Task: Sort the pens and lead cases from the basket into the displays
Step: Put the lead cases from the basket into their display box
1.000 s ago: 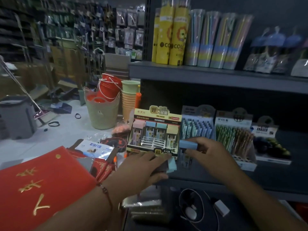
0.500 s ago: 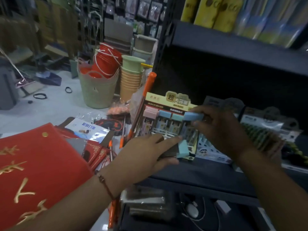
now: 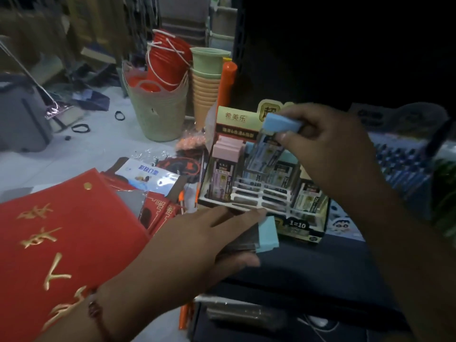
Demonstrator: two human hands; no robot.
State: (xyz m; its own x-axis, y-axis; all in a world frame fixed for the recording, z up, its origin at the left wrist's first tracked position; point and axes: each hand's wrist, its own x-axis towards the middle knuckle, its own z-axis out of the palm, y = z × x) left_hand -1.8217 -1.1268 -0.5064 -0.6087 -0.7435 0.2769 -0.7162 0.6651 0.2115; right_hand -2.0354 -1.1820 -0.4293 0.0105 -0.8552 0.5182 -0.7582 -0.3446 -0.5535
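Clear plastic lead case with a blue cap [image 3: 270, 141] hangs tilted over the middle slots of the cardboard lead-case display box with white dividers [image 3: 249, 191], pinched at the cap end by the right hand [image 3: 328, 149]; cap up, so it looks set to drop body-first into a slot. Pink-capped lead cases [image 3: 225, 154] fill the column at 9 o'clock of it; more cases stand at 4 o'clock. Left hand [image 3: 197, 245] holds a spare stack of blue-capped cases [image 3: 261, 234], fingers [image 3: 237, 218] straight on top and thumb below, parked just at the box's front edge, probably for the next feed. Box sits at the dark shelf [image 3: 320, 267] end; open room is above and in front only. Blue pen display [image 3: 404, 169] crowds it at 3 o'clock. Red envelope with gold characters [image 3: 61, 243] lies at 8 o'clock, clear of the reach. Orange tube [image 3: 228, 80] stands at 11 o'clock behind the box.
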